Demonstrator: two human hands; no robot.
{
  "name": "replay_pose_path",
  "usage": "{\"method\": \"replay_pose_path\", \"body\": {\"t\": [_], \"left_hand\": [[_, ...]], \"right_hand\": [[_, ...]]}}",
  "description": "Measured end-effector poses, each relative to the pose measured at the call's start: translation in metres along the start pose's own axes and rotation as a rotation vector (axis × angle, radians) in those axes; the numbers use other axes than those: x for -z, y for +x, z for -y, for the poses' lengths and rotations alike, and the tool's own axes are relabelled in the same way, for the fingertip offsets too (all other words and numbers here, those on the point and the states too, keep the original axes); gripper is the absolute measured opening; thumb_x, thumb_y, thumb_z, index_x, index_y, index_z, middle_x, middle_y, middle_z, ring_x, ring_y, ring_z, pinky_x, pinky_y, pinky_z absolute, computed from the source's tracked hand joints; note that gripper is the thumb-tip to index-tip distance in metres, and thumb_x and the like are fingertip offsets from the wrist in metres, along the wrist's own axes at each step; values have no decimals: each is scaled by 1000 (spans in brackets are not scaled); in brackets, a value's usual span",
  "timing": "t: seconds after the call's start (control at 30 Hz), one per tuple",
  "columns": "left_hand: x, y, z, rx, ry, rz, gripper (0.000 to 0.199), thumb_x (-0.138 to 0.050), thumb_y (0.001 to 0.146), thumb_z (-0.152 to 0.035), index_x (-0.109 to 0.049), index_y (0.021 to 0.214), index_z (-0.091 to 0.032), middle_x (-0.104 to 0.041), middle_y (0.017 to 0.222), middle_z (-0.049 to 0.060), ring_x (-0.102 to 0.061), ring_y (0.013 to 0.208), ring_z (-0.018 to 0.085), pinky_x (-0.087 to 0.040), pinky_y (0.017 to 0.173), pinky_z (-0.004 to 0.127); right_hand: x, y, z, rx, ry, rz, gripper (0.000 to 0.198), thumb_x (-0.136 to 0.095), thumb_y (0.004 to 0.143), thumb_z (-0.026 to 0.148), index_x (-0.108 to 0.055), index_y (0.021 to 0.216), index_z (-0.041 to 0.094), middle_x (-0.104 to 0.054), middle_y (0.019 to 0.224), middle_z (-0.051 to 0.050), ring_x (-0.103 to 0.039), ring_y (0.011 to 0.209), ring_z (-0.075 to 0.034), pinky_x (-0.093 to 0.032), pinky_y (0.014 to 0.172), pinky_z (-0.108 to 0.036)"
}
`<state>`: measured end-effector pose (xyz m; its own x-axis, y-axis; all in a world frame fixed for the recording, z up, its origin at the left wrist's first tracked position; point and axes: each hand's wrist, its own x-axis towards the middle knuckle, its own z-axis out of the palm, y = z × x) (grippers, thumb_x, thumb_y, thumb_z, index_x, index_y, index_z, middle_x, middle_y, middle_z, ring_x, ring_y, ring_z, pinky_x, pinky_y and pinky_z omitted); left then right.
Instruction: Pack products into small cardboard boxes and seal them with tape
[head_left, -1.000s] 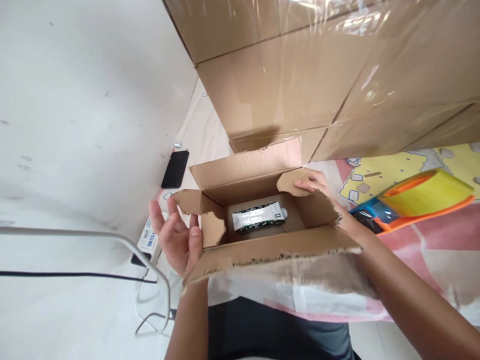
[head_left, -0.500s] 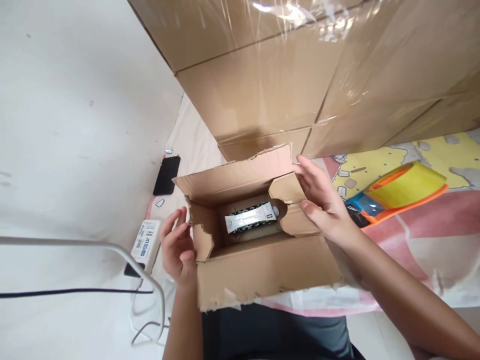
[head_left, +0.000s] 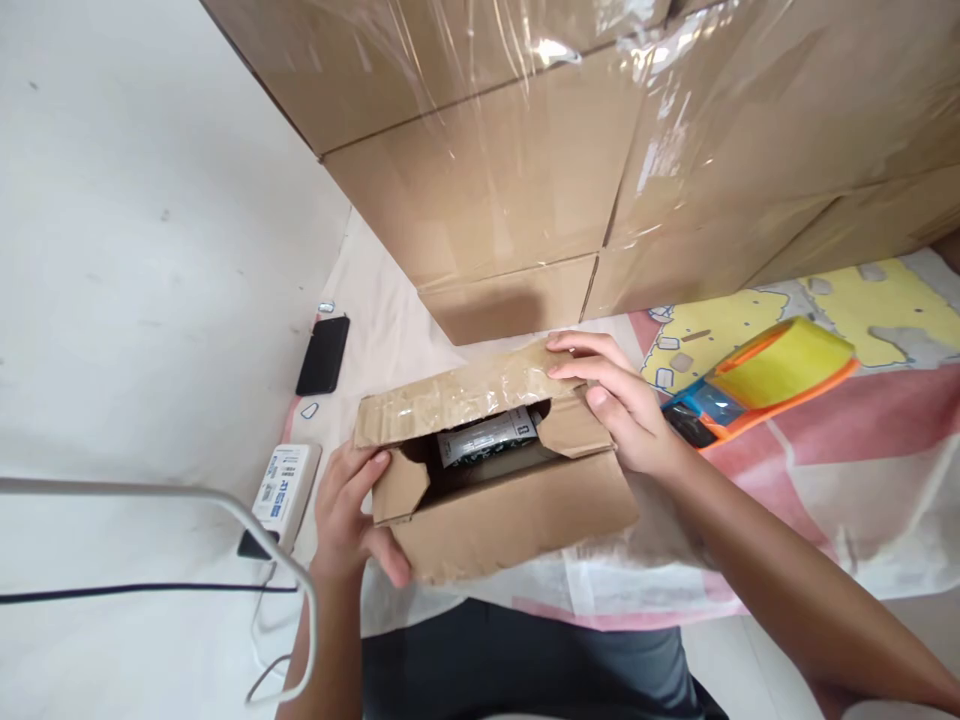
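Observation:
A small brown cardboard box point(head_left: 510, 520) sits in front of me with its side flaps folded inward. Its far flap point(head_left: 465, 395), shiny with clear tape, leans over part of the opening. Inside lies a silver-white carton point(head_left: 487, 437) with a dark patterned side, partly covered by that flap. My left hand point(head_left: 349, 515) grips the box's left end, fingers along the side and thumb at the near corner. My right hand point(head_left: 619, 400) holds the right end, fingertips pressing on the far flap and thumb by the right side flap. The near flap hangs outward.
Large taped cardboard boxes point(head_left: 510, 180) rise behind. A tape dispenser point(head_left: 772, 385) with a yellow roll lies right on the patterned cloth point(head_left: 847, 480). Along the left wall are a black phone point(head_left: 322, 355), a white power strip point(head_left: 285, 490) and a grey cable point(head_left: 187, 492).
The far flap has been folded down over the opening, hiding part of the carton. My right fingers have moved onto that flap. My left thumb has shifted to the near corner.

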<state>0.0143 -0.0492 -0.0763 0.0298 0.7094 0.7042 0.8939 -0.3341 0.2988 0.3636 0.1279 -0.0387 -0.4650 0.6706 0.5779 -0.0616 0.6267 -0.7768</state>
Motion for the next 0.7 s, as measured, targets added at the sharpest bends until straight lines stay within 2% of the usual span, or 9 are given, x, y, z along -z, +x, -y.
{"method": "replay_pose_path", "body": {"t": [0.07, 0.17, 0.27, 0.37, 0.47, 0.53, 0.57, 0.63, 0.7], "left_hand": [[4, 5, -4, -47, 71, 25, 85, -63, 63, -95, -71, 113, -27, -67, 111, 12, -68, 111, 37, -56, 97, 51], [-3, 20, -23, -83, 32, -116, 39, -70, 86, -64, -74, 98, -26, -62, 108, 8, -68, 104, 30, -55, 93, 45], [-21, 41, -52, 133, -191, -346, 13, -69, 90, -37, -68, 98, -26, -57, 112, 5, -64, 99, 21, -53, 92, 40], [-34, 58, -72, 451, -462, -323, 41, -69, 85, -20, -55, 122, -33, -55, 133, 4, -61, 118, 21, -52, 97, 37], [-28, 65, -73, 535, -466, -127, 35, -63, 88, -18, -58, 120, -32, -50, 146, 5, -52, 136, 25, -51, 103, 40], [-16, 67, -73, 499, -347, -12, 19, -60, 91, -17, -66, 105, -28, -52, 146, 5, -50, 141, 27, -48, 109, 43], [-10, 69, -74, 448, -274, 39, 16, -58, 93, -16, -68, 98, -27, -55, 143, 5, -50, 141, 28, -47, 111, 45], [0, 73, -84, 259, -106, 94, 18, -58, 93, -12, -70, 89, -25, -63, 136, 4, -52, 140, 28, -44, 114, 47], [3, 78, -101, 14, 22, 141, 18, -63, 92, -9, -71, 95, -25, -70, 129, 4, -56, 137, 29, -43, 114, 47]], "right_hand": [[1, 0, -1, 5, -11, 5, 32, -43, 108, 40, -69, 124, 31, -60, 140, -7, -55, 134, -26, -43, 118, -51], [0, 0, -2, 10, -19, -11, 37, -39, 108, 44, -71, 121, 29, -61, 139, -8, -56, 133, -27, -45, 117, -51], [-3, -2, -5, 14, -2, -44, 40, -39, 108, 47, -71, 124, 28, -65, 137, -8, -58, 133, -27, -46, 116, -50], [-6, 0, -9, -34, 7, -83, 40, -44, 108, 42, -60, 142, 33, -66, 139, -6, -59, 134, -25, -46, 117, -49], [1, 4, -7, -3, -126, -74, 45, -47, 106, 36, -51, 151, 34, -65, 143, -5, -59, 135, -26, -46, 117, -53], [15, 1, 1, 67, -329, -110, 39, -54, 102, 35, -61, 140, 32, -66, 140, -7, -58, 134, -30, -44, 117, -58], [25, -4, 6, 83, -450, -186, 33, -59, 99, 34, -67, 130, 30, -66, 136, -8, -59, 132, -32, -43, 116, -59], [49, -22, 17, 34, -662, -467, 23, -66, 94, 33, -69, 115, 28, -65, 127, -9, -59, 127, -33, -42, 115, -60], [69, -46, 24, -106, -750, -736, 27, -68, 92, 35, -60, 116, 27, -58, 126, -10, -57, 126, -31, -43, 114, -58]]}}
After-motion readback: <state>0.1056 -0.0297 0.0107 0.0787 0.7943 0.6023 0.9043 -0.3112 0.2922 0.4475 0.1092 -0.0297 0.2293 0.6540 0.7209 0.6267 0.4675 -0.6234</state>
